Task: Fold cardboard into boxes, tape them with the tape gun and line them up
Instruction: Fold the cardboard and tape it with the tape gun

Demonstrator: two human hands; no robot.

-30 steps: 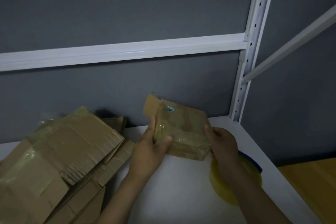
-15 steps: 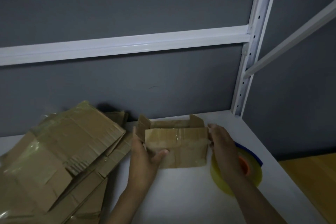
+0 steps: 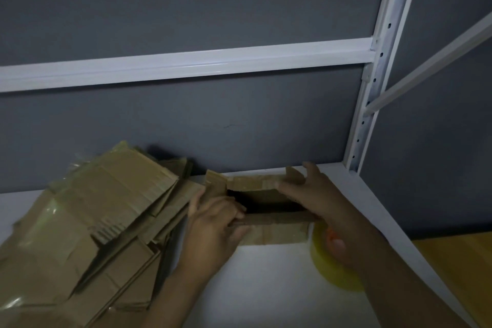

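Grey wall [image 3: 186, 8] fills most of the view, crossed by a white rail [image 3: 186, 64] that meets a slotted white post [image 3: 372, 88] at the right. Below them a white shelf [image 3: 266, 287] carries everything. On its left side lies a slumped pile of flattened cardboard [image 3: 93, 221], some sheets glossy with old tape, probably stock kept within reach for the next fold.

The box [image 3: 277, 234] stands on the shelf near the wall, just beside the pile, its mouth facing up and dark inside, flaps not yet closed. Resting it on the shelf looks like a way to free both hands for the flaps.

The left hand [image 3: 213, 231] has its grip clenched on the box: fingers hooked over the near flap, thumb against the left side, which seems to steady the box and bring that flap inward. The right hand [image 3: 319, 202] has a released grip, fingers straight and laid flat on the far flap at the right corner, apparently pressing it down.

A yellow tape roll [image 3: 327, 271] lies on the shelf beside the box, partly under the right forearm, likely kept close for sealing
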